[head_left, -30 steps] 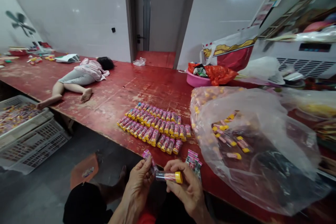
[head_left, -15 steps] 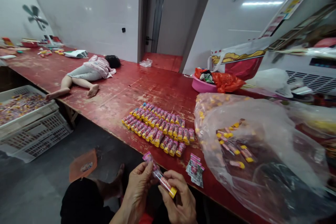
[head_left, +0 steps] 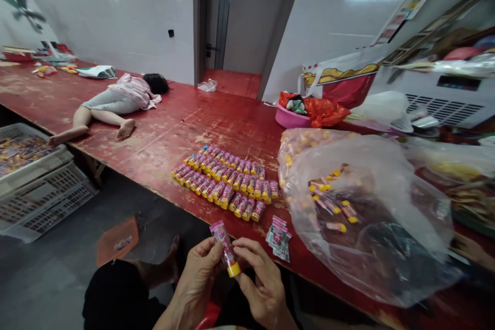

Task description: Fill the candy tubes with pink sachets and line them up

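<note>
Yellow-capped plastic tube [head_left: 225, 250], held in left hand [head_left: 199, 268], right hand [head_left: 263, 283] fingers [head_left: 247, 250] closed on it, print unreadable

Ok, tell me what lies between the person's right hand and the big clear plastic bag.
In the head view, a small pile of flat pink packets lies on the red table between the right hand, holding a yellow-capped tube, and the clear plastic bag.
</note>
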### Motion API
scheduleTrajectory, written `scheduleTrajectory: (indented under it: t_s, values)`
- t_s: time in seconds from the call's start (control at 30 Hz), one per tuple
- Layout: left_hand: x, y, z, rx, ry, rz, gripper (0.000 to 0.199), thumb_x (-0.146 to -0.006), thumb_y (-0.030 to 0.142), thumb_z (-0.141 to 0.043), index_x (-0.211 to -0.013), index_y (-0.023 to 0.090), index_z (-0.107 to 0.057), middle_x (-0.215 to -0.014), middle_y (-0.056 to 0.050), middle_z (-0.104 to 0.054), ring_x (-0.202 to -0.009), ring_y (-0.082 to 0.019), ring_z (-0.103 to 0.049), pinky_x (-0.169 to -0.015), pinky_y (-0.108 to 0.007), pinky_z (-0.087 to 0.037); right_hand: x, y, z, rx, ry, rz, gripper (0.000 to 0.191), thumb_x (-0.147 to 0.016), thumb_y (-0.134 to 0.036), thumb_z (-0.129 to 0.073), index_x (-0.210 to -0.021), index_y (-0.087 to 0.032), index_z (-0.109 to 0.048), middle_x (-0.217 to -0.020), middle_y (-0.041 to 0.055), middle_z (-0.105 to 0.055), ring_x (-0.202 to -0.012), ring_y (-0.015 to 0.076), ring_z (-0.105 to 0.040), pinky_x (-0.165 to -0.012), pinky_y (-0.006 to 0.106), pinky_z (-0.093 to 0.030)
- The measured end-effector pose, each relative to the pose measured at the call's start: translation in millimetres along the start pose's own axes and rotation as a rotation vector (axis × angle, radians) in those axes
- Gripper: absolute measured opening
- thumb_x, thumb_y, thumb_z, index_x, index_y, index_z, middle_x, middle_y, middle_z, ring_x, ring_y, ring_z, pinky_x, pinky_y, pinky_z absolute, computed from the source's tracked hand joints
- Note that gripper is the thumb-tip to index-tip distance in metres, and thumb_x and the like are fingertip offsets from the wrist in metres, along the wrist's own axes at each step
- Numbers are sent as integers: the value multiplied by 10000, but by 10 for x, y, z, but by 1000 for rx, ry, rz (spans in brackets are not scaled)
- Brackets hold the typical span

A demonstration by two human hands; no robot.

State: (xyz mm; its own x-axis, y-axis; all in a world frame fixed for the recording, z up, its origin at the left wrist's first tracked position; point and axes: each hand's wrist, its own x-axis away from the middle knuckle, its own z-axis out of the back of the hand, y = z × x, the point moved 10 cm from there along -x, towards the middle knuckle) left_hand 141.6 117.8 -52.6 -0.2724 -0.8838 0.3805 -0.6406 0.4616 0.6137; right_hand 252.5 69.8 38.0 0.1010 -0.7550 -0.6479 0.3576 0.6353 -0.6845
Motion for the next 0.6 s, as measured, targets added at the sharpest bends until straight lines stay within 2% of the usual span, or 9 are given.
scheduleTrajectory:
  t_s: [0.23,0.4,0.6]
  values:
    - [107,-116,-128,-3,-59,17,376,-567,340,-931,-839,144,-762,-690,-57,-692,-635,-135,-612,-655,-200,-488,-78,-217,92,0,187,62,357,-907,-91,-524,-1218,-231,-629,-1056,78,-643,-935,194,-652,-764,283,-570]
    - [147,-166,-185,11,-78,19,398,-552,346,-937,-847,141,-764,-671,-54,-677,-627,-120,-573,-627,-192,-452,-3,-206,118,-28,208,28,386,-888,-24,-540,-1186,-236,-664,-1035,89,-649,-885,201,-660,-688,286,-590]
    - [174,-168,-229,14,-68,17,384,-537,358,-940,-804,146,-763,-632,-40,-659,-589,-119,-552,-633,-224,-450,50,-203,132,11,235,12,414,-881,3,-531,-1187,-238,-669,-1038,87,-657,-844,194,-672,-672,286,-600]
